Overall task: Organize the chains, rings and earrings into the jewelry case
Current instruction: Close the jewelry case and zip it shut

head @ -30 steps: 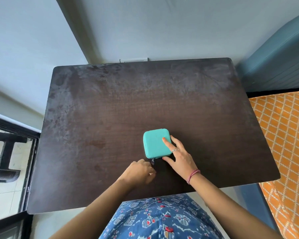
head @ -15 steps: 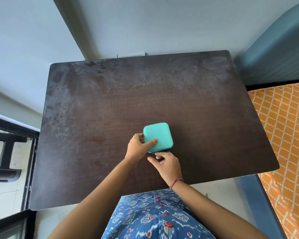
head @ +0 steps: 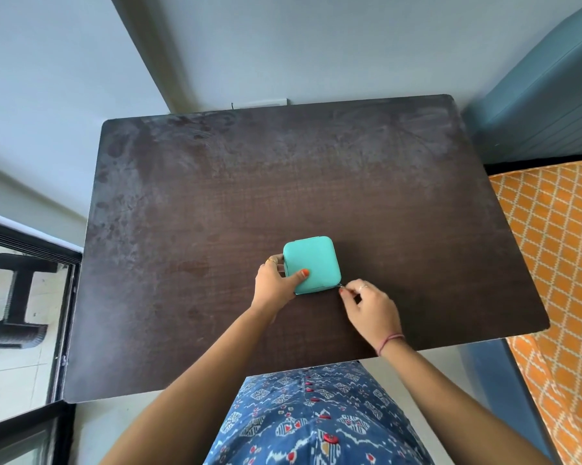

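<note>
The teal jewelry case [head: 311, 264] is lying shut on the dark table [head: 215, 196]. The left hand [head: 276, 283] is clamping its near-left corner, and the right hand [head: 370, 305] is pinching the zipper pull [head: 340, 286]. If the clamp is slipping, the case is likely skidding.

The jewelry case [head: 312, 265] is set flat on the table [head: 215, 196], toward the near edge and a little right of the middle. The left hand [head: 274, 283] is placed against the case's left side, with its thumb laid on the lid. The right hand [head: 371, 305] is found just beside the case's near right corner, where the zipper pull [head: 340, 286] is pinched. A sofa [head: 534, 95] is seen beyond the table's right far corner.
</note>
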{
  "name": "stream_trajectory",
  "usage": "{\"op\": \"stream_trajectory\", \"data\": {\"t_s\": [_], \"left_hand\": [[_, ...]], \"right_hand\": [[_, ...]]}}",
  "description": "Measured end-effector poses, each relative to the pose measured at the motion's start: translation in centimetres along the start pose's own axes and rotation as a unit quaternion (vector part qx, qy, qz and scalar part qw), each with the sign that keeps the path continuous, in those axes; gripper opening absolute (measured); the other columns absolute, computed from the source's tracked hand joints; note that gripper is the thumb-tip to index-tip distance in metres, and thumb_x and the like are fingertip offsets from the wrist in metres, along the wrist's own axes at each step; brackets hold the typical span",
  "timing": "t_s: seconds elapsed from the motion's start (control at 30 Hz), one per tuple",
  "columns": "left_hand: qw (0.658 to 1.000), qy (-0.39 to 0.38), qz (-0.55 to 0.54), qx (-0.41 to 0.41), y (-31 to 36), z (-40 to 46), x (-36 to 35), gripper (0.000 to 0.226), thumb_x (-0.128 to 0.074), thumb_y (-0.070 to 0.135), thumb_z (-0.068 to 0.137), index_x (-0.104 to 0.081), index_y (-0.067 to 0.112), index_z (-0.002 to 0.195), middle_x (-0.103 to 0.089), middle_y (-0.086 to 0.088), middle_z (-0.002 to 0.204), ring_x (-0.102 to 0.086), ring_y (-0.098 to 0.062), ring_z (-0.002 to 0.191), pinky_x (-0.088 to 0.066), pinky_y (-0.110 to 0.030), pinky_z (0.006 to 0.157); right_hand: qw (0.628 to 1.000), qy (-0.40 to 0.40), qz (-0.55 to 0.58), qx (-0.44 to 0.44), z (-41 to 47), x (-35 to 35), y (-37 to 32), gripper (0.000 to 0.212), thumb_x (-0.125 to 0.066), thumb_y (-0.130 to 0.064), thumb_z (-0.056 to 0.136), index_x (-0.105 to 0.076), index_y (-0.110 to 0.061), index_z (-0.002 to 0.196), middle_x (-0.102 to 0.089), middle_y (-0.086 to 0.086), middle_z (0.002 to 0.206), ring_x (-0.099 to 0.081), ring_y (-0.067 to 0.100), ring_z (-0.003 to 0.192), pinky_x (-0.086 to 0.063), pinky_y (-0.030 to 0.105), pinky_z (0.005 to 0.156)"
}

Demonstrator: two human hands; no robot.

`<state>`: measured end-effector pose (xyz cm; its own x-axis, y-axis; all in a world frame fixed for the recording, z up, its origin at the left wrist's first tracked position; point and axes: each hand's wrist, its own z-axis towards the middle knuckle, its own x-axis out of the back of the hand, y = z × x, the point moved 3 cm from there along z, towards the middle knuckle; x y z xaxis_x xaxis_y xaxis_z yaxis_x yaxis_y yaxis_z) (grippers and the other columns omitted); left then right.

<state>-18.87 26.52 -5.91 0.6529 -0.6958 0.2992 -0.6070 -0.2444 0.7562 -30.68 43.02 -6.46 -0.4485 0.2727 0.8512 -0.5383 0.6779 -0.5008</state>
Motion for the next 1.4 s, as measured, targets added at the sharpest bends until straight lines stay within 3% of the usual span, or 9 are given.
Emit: {"op": "stream_trajectory", "data": {"t_s": [0.2, 0.37, 0.63, 0.8, 0.93, 1.0, 1.13, 1.27, 1.4], "left_hand": [[1.000, 0.006, 0.029, -0.002, -0.1, 0.1, 0.0, 0.062, -0.076, 0.027, 0.081, -0.047, 0.010, 0.133, -0.057, -0.006, 0.125, -0.061, -0.021, 0.105, -0.059, -0.034, 0.067], [0.999, 0.004, 0.044, 0.003, 0.0, 0.1, 0.0, 0.064, -0.075, 0.029, 0.082, -0.045, 0.012, 0.136, -0.055, -0.004, 0.127, -0.060, -0.020, 0.107, -0.059, -0.030, 0.066], [0.998, -0.006, 0.049, 0.028, 0.0, 0.3, -0.1, 0.065, -0.074, 0.031, 0.081, -0.044, 0.014, 0.136, -0.053, -0.005, 0.132, -0.058, -0.020, 0.112, -0.058, -0.041, 0.084], [0.999, -0.014, 0.037, 0.035, 0.1, 0.5, 0.1, 0.066, -0.075, 0.031, 0.080, -0.044, 0.015, 0.137, -0.054, -0.003, 0.131, -0.059, -0.019, 0.111, -0.057, -0.041, 0.088], [0.999, -0.014, -0.003, 0.032, -0.6, -0.2, 0.6, 0.060, -0.070, 0.039, 0.084, -0.049, 0.016, 0.134, -0.061, 0.002, 0.124, -0.061, -0.012, 0.105, -0.056, -0.038, 0.090], [0.996, -0.001, -0.064, 0.056, -1.4, -0.8, 0.8, 0.050, -0.059, 0.041, 0.092, -0.051, 0.014, 0.133, -0.063, 0.000, 0.122, -0.061, -0.012, 0.106, -0.054, -0.035, 0.093], [0.985, 0.007, -0.161, 0.068, -2.2, -2.2, 1.4, 0.038, -0.045, 0.030, 0.100, -0.052, 0.015, 0.134, -0.059, 0.000, 0.129, -0.057, -0.009, 0.111, -0.046, -0.027, 0.098], [0.980, -0.058, -0.185, 0.044, -1.5, -3.2, 0.9, 0.038, -0.038, 0.024, 0.103, -0.047, 0.018, 0.140, -0.053, 0.010, 0.131, -0.050, -0.007, 0.121, -0.039, -0.025, 0.105], [0.977, -0.063, -0.202, 0.037, -1.5, -2.8, 1.4, 0.040, -0.036, 0.021, 0.103, -0.045, 0.020, 0.141, -0.051, 0.008, 0.138, -0.049, -0.008, 0.126, -0.038, -0.024, 0.106]], "right_hand": [[0.996, -0.069, -0.051, 0.021, 3.7, 2.2, 0.3, 0.013, -0.054, -0.036, 0.093, -0.064, -0.029, 0.091, -0.069, -0.006, 0.080, -0.066, 0.017, 0.072, -0.054, 0.031, 0.063], [0.994, -0.108, -0.023, -0.006, 8.4, 3.1, -1.3, 0.014, -0.055, -0.037, 0.093, -0.068, -0.031, 0.093, -0.069, -0.008, 0.077, -0.065, 0.011, 0.073, -0.055, 0.032, 0.073], [0.961, -0.211, -0.139, 0.113, 14.2, 3.6, -5.5, 0.019, -0.055, -0.033, 0.094, -0.073, -0.028, 0.094, -0.063, -0.011, 0.083, -0.062, 0.016, 0.086, -0.053, 0.036, 0.083], [0.938, -0.242, -0.183, 0.171, 15.2, 3.2, -7.4, 0.023, -0.055, -0.028, 0.095, -0.069, -0.019, 0.111, -0.070, -0.001, 0.108, -0.063, 0.018, 0.099, -0.048, 0.035, 0.092], [0.979, -0.195, -0.028, 0.054, 14.1, 3.1, -5.2, 0.033, -0.058, -0.023, 0.093, -0.061, -0.016, 0.125, -0.065, -0.001, 0.123, -0.061, 0.018, 0.110, -0.044, 0.039, 0.103], [0.980, -0.160, 0.110, -0.036, 12.2, 2.9, -3.8, 0.034, -0.057, -0.021, 0.093, -0.060, -0.015, 0.126, -0.064, 0.002, 0.124, -0.063, 0.018, 0.107, -0.050, 0.040, 0.096], [0.856, -0.131, 0.442, -0.235, 7.0, 1.6, -3.0, 0.023, -0.054, -0.024, 0.096, -0.061, -0.016, 0.116, -0.066, 0.006, 0.117, -0.066, 0.015, 0.100, -0.056, 0.032, 0.080], [0.824, -0.084, 0.508, -0.237, 4.2, 0.8, -3.6, 0.020, -0.051, -0.023, 0.097, -0.065, -0.018, 0.111, -0.066, -0.001, 0.117, -0.062, 0.008, 0.107, -0.055, 0.022, 0.083], [0.838, -0.075, 0.493, -0.221, 4.2, 0.5, -5.0, 0.028, -0.049, -0.020, 0.099, -0.063, -0.013, 0.121, -0.064, 0.000, 0.123, -0.059, 0.012, 0.115, -0.050, 0.031, 0.095]]}}
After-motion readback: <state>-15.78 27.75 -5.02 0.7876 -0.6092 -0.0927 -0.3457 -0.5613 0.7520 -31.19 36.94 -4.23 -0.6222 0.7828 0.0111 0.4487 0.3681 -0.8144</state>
